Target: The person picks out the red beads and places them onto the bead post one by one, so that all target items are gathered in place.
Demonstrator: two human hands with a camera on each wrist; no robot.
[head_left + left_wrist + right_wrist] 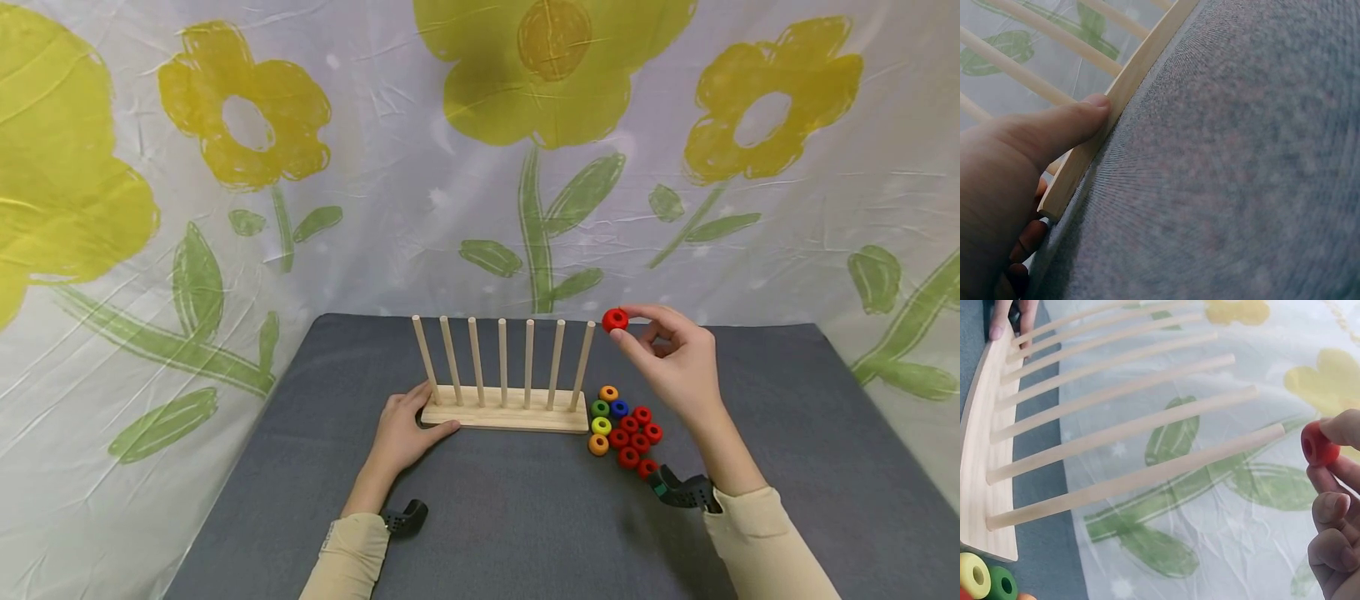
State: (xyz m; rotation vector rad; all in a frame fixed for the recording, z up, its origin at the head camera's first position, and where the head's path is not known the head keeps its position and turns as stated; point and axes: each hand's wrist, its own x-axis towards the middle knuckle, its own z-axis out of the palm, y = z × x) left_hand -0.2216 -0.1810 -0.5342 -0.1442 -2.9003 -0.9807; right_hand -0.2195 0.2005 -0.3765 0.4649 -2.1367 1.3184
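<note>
A wooden peg rack with a row of several upright bare pegs stands on the table. My left hand grips its left end, thumb along the front edge and fingers round the end; the left wrist view shows the thumb against the base. High at the right, my right hand pinches a red ring bead between thumb and fingers. In the right wrist view the red bead is just beyond the tip of the rightmost peg, apart from it, its hole facing the peg.
Right of the rack lie several loose red beads, orange beads, a yellow bead, a green bead and a blue bead. A dark grey cloth covers the table, and a flowered curtain hangs behind.
</note>
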